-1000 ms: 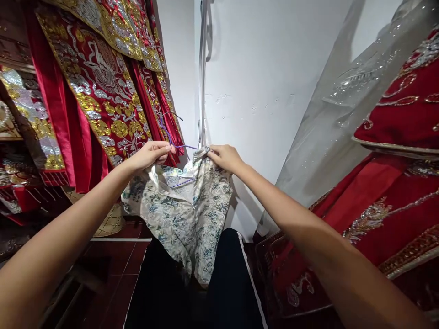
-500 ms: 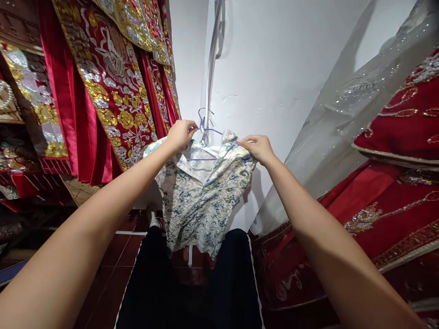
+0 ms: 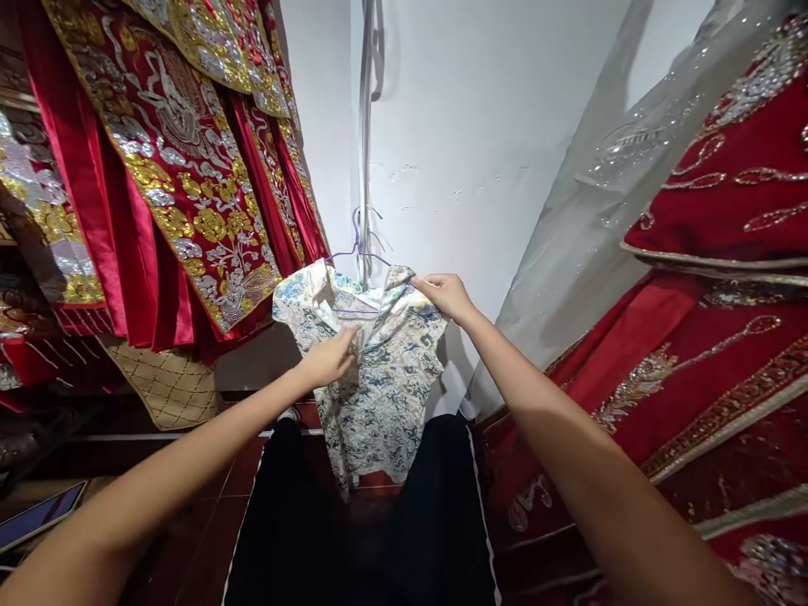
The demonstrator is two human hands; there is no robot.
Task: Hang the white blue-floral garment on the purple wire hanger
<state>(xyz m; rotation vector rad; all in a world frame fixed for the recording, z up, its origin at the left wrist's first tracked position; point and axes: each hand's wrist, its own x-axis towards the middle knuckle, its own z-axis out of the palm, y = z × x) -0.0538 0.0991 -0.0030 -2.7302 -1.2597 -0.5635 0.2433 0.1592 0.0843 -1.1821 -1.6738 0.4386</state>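
Note:
A short-sleeved floral blouse (image 3: 397, 379) in white, blue and yellow hangs on a thin purple wire hanger (image 3: 355, 231). Its V-shaped collar lies spread, and the hanger's lower bar shows inside the neck. My right hand (image 3: 447, 296) pinches the collar and shoulder fabric on the right side. Lower down, my left hand (image 3: 328, 358) is at the blouse's front, just below the neckline, with thumb and forefinger closed on the cloth. The exact fold between those fingertips is hard to see.
Red garments with gold and silver sequins (image 3: 208, 202) hang at left. A pale sheer gown (image 3: 568, 244) and red beaded dresses (image 3: 713, 219) hang at right. Behind the hanger stands a metal upright (image 3: 364, 126) against a white wall (image 3: 460, 101). A phone-like tablet (image 3: 44, 513) lies lower left.
My left hand has let go of the hanger's left shoulder and moved down to the blouse front. My right hand keeps its grip on the collar. The view has shifted slightly right.

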